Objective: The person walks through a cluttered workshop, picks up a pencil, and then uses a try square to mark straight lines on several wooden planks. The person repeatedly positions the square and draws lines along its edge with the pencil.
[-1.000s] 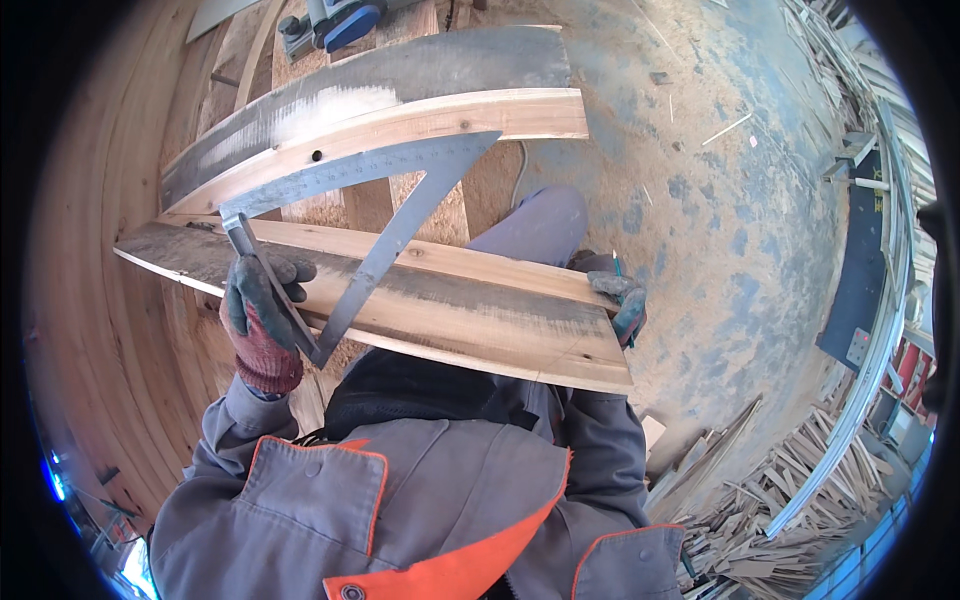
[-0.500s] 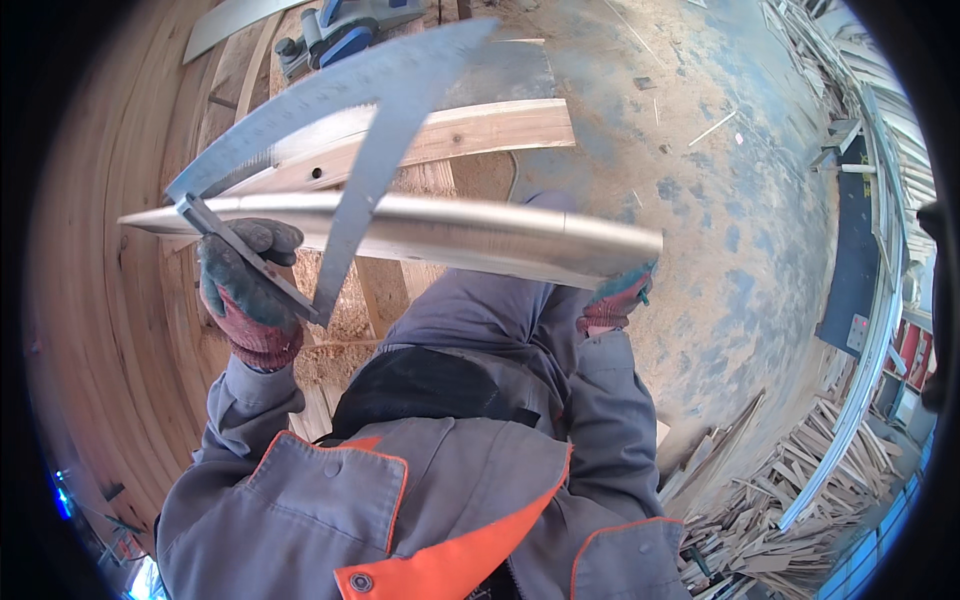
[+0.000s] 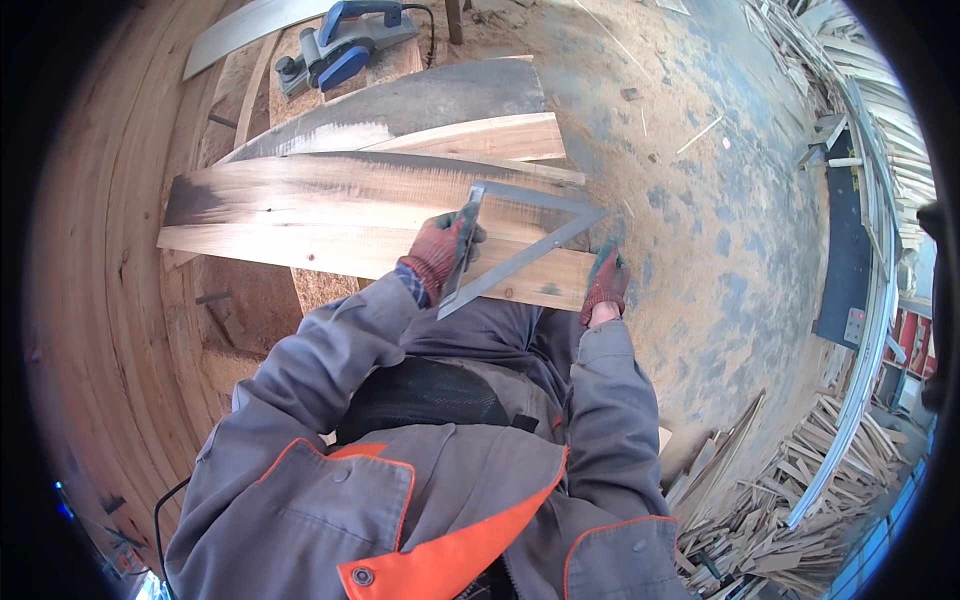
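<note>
A wide wooden board [image 3: 330,215], darkened and rough in places, lies face up across the bench in front of me. My left hand [image 3: 442,245], in a red and dark grey glove, is closed round the thick stock of a metal triangle square [image 3: 535,250]. The square is over the right part of the board; whether it touches the wood I cannot tell. At the board's right end, my gloved right hand [image 3: 606,283] has its fingers closed on the edge near the corner. Part of that grip is hidden.
Beyond the board lie more planks [image 3: 440,95], one dark and weathered. A blue and grey electric planer [image 3: 345,45] with a cord stands at the far left. Long timbers [image 3: 110,240] run along the left. Scrap wood [image 3: 780,510] is heaped at the lower right, beside a metal rail [image 3: 855,400].
The board has turned from its edge to lie face up. My left hand has brought the square down and to the right, over the board. My right hand stays at the board's right end.
</note>
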A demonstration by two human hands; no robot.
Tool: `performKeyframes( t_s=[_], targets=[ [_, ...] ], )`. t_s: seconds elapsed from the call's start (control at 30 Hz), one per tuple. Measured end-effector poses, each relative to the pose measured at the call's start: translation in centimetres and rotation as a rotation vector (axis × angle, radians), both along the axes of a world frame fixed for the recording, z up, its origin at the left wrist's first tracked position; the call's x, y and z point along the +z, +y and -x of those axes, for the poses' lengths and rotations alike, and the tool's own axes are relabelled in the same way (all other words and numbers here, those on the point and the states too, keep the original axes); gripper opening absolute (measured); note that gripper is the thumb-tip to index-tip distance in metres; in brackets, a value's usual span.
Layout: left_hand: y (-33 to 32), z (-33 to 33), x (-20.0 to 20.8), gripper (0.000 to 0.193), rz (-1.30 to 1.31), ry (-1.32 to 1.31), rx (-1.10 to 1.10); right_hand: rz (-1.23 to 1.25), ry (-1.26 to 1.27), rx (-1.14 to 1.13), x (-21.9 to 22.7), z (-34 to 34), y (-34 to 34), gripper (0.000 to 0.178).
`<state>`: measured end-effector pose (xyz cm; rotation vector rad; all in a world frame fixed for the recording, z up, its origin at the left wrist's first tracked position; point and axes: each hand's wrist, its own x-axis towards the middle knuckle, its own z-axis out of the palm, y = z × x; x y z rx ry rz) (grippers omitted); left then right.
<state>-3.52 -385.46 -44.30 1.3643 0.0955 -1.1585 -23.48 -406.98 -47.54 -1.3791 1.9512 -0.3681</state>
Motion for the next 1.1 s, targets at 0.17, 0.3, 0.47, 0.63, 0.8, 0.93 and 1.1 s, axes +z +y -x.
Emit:
performKeyframes(
  t_s=[0.17,0.3,0.47,0.63,0.8,0.93,1.1],
  targets=[
    [-6.3,-1.5,-3.9,0.049,-0.092,-0.154,-0.176,-0.04,-0.123,0.08,-1.7,3.1,-0.6,0.085],
    [-8.6,-2.6,-3.8,0.064,-0.522,-0.598,-0.57,-0.184,-0.568,0.022,-2.5,5.3,-0.9,0.066],
    [-9.0,-2.5,-0.9,0.062,-0.73,-0.856,-0.732,-0.327,-0.69,-0.125,-1.8,4.3,-3.5,0.052],
    [-9.8,-2.1,1.1,0.074,-0.774,-0.949,-0.755,-0.5,-0.666,-0.087,-3.7,1.8,-6.9,0.058],
    [-9.8,-1.3,1.2,0.084,-0.826,-1.005,-0.886,-0.311,-0.432,0.166,-8.5,-0.8,-8.2,0.055],
    [-9.8,-0.8,1.0,0.078,-0.774,-1.02,-0.982,-0.204,-0.572,0.292,-7.9,-1.5,-7.7,0.038],
    [-9.4,-0.5,0.3,0.078,-0.606,-1.011,-0.765,-0.051,-0.368,0.362,-4.9,-2.5,-6.6,0.03]
  ],
)
